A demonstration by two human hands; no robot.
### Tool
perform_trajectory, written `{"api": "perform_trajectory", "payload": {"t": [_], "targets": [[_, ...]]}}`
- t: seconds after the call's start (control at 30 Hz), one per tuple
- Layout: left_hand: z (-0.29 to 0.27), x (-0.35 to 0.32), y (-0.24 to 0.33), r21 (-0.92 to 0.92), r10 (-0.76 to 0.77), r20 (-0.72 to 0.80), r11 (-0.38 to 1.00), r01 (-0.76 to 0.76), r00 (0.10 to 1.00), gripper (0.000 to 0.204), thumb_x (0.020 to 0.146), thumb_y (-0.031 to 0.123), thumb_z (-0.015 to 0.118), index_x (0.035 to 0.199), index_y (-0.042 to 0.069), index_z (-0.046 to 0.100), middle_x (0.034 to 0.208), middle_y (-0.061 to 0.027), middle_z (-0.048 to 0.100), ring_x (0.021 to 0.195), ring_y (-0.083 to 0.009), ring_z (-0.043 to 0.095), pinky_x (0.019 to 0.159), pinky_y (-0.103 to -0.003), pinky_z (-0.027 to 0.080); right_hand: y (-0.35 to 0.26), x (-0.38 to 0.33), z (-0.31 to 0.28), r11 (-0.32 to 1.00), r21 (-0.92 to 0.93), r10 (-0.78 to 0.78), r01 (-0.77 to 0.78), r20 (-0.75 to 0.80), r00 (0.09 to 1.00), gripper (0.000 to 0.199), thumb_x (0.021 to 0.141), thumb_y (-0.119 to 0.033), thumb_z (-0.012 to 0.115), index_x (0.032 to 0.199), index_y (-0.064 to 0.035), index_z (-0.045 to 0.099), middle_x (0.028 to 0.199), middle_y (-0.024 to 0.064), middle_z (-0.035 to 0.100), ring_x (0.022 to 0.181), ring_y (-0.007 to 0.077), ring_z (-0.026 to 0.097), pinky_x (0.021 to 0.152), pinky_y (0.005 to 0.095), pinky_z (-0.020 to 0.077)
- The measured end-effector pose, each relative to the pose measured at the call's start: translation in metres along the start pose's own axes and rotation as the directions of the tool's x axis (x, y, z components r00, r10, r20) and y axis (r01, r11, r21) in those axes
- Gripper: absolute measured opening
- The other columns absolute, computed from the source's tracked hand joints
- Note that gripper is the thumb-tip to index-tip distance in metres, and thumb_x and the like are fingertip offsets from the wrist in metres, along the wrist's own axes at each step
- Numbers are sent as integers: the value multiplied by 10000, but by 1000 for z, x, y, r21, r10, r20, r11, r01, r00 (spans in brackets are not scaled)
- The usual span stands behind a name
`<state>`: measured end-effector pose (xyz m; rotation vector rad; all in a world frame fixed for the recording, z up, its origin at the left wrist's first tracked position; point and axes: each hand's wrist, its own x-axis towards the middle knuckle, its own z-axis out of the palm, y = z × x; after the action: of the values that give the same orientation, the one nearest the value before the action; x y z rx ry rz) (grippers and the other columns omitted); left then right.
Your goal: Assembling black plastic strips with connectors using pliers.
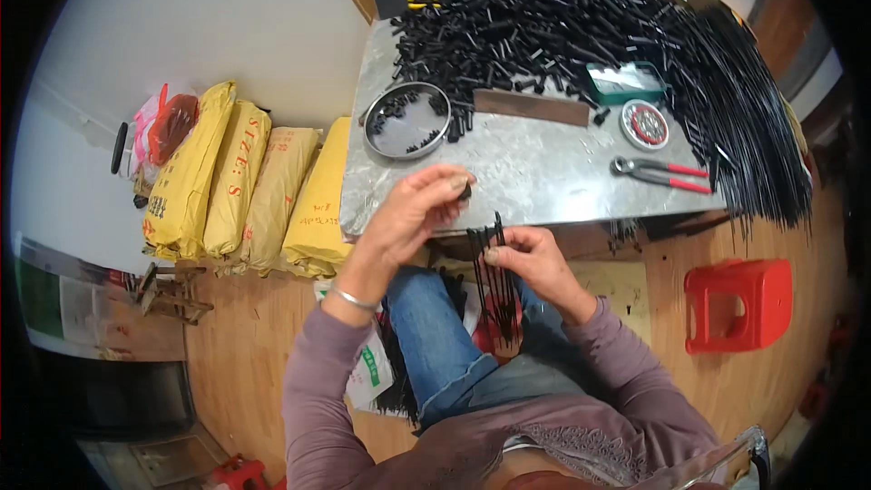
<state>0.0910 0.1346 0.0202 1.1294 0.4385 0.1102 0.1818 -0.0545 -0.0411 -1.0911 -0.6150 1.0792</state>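
Note:
At the table's front edge, my left hand pinches a small black piece between thumb and fingertips. Just right of it and slightly nearer to me, my right hand is closed on a bunch of thin black rods. The rods hang down over my lap, their upper ends standing a little above the thumb. A gap separates the two hands. A round metal dish with small black pieces along its inside stands on the metal-topped table, beyond my left hand.
A heap of short black tubes covers the table's back, with long black rods draped over its right end. Red-handled pincers, a round tub, a green tray and a flat bar lie before it. Yellow sacks stand left; a red stool right.

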Motion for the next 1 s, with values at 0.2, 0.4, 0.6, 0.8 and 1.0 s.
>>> {"api": "perform_trajectory", "payload": {"t": [0.2, 0.4, 0.6, 0.8, 1.0], "targets": [[25, -54, -33, -283, -43, 3, 958, 42, 999, 272, 907, 172, 585, 1118, 3, 614, 923, -41, 645, 829, -122, 605, 739, -286, 474, -3, -19, 15, 1000, 25, 14, -15, 23, 1000, 124, 863, -92, 665, 903, 25, 650, 762, 34, 643, 659, 74, 569, 603, 220, 460], [28, -78, -38, -303, -29, -59, 953, 10, 998, 263, 905, 183, 586, 1109, 20, 616, 933, -38, 650, 808, -114, 597, 699, -272, 455, 1, -33, 28, 999, 36, -7, 5, 66, 998, 124, 863, -96, 666, 893, 22, 643, 749, 34, 633, 639, 74, 556, 583, 223, 452], [27, -82, -44, -308, -8, -87, 951, -19, 996, 179, 900, 200, 600, 1046, 97, 612, 936, -16, 655, 833, -127, 607, 735, -299, 467, -1, -38, 33, 1000, 24, -14, 12, 64, 998, 123, 863, -104, 667, 883, 13, 635, 739, 36, 627, 628, 79, 550, 574, 220, 445], [32, -80, -43, -298, -8, -108, 954, -25, 994, 111, 910, 199, 609, 997, 132, 591, 906, 9, 641, 823, -106, 601, 705, -282, 466, -2, -38, 33, 999, 25, -22, 20, 49, 999, 129, 863, -110, 672, 879, 13, 635, 731, 30, 622, 621, 74, 541, 566, 218, 438], [39, -76, -42, -269, -1, -153, 962, -41, 988, 102, 908, 187, 622, 977, 127, 577, 869, 19, 628, 790, -95, 591, 671, -268, 456, -4, -37, 33, 1000, 1, -15, 15, 22, 1000, 129, 858, -111, 679, 856, 13, 640, 717, 22, 617, 610, 67, 531, 551, 218, 428]]}}
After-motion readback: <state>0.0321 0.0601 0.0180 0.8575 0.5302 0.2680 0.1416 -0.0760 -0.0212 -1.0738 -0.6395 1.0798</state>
